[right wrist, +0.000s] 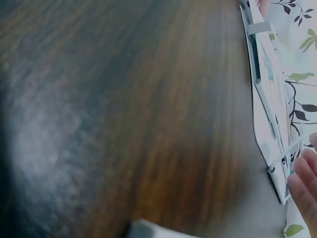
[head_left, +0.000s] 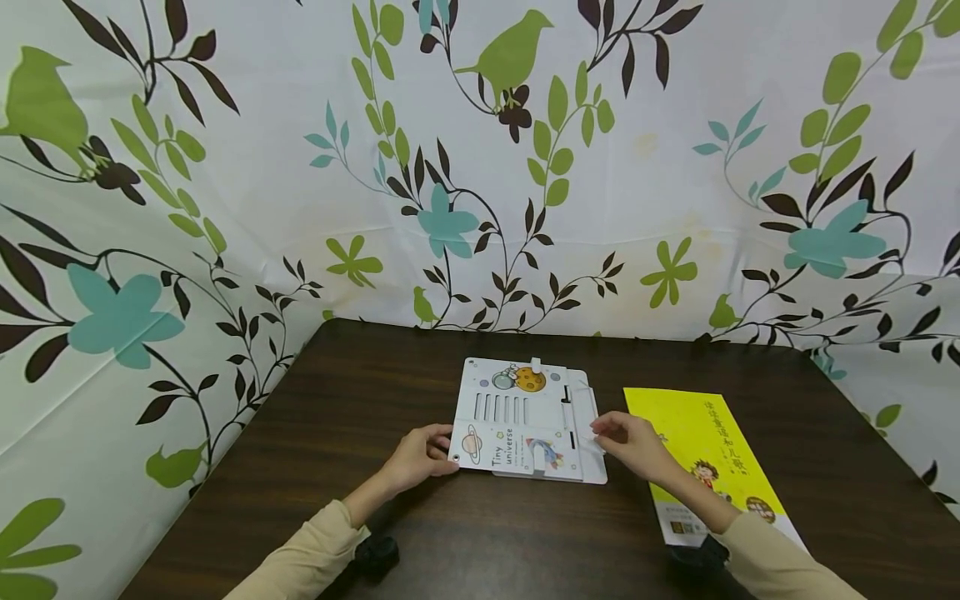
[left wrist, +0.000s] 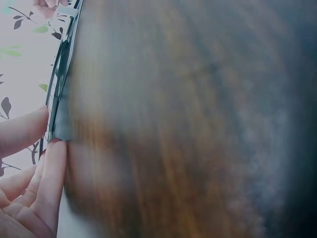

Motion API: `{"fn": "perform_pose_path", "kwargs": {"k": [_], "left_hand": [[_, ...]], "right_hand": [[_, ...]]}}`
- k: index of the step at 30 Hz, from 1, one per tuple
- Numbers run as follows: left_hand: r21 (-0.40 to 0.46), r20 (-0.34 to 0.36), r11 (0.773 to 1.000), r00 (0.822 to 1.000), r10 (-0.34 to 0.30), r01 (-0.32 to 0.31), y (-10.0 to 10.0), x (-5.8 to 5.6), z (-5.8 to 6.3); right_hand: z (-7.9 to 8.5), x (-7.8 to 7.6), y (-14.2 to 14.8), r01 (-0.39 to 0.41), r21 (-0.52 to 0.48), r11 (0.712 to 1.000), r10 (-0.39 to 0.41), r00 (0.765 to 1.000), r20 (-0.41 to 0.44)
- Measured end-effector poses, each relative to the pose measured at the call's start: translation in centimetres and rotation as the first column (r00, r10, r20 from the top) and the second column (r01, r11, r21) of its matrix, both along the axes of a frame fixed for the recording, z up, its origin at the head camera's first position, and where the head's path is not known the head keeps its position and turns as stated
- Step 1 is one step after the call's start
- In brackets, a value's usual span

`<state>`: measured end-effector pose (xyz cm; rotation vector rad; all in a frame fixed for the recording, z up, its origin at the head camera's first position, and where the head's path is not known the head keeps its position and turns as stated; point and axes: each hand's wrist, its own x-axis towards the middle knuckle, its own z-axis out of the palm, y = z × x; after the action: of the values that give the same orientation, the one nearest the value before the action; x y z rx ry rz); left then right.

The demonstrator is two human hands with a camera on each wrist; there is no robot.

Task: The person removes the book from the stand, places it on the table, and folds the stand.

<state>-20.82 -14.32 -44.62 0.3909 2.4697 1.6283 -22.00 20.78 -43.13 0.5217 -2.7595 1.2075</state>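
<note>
A white folding book stand [head_left: 517,421] lies nearly flat on the dark table, printed with an astronaut, planets and the words "Tiny universe". My left hand [head_left: 417,455] grips its lower left corner. In the left wrist view the thumb and fingers of the left hand [left wrist: 37,183] are on either side of the stand's thin edge. At the stand's right side, my right hand [head_left: 636,443] has its thumb and fingertips at a thin wire support. The right wrist view shows this wire [right wrist: 287,154] raised at an angle beside the right hand [right wrist: 304,181].
A yellow book [head_left: 708,458] with cartoon figures lies on the table [head_left: 375,383], right of the stand and partly under the right forearm. Black wrist devices [head_left: 377,554] sit by the sleeves. A leaf-patterned cloth [head_left: 480,167] hangs behind the table.
</note>
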Motion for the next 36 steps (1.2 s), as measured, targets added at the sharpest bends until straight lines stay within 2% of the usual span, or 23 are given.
{"fn": "perform_pose_path", "kwargs": {"k": [8,17,30,34,36], "left_hand": [[-0.019,-0.028,1.000,1.000,0.003,-0.003,0.1,0.1,0.0],[-0.031,-0.050,1.000,0.999,0.000,-0.001,0.1,0.0,-0.1],[-0.038,-0.066,0.999,0.998,0.001,-0.003,0.1,0.1,0.1],[-0.012,-0.109,0.999,0.994,-0.030,0.029,-0.2,0.2,-0.1],[0.004,-0.161,0.998,0.985,-0.060,0.061,-0.4,0.0,-0.5]], "right_hand": [[-0.8,-0.3,0.0,-0.023,-0.013,1.000,0.024,0.999,0.046],[-1.0,-0.5,0.1,-0.036,-0.017,0.999,0.037,0.997,0.067],[-0.4,-1.3,0.3,-0.132,0.027,0.991,0.130,0.989,0.067],[-0.2,-1.5,0.3,-0.172,0.044,0.984,0.168,0.983,0.075],[-0.1,-1.6,0.2,-0.187,0.056,0.981,0.182,0.980,0.083]]}}
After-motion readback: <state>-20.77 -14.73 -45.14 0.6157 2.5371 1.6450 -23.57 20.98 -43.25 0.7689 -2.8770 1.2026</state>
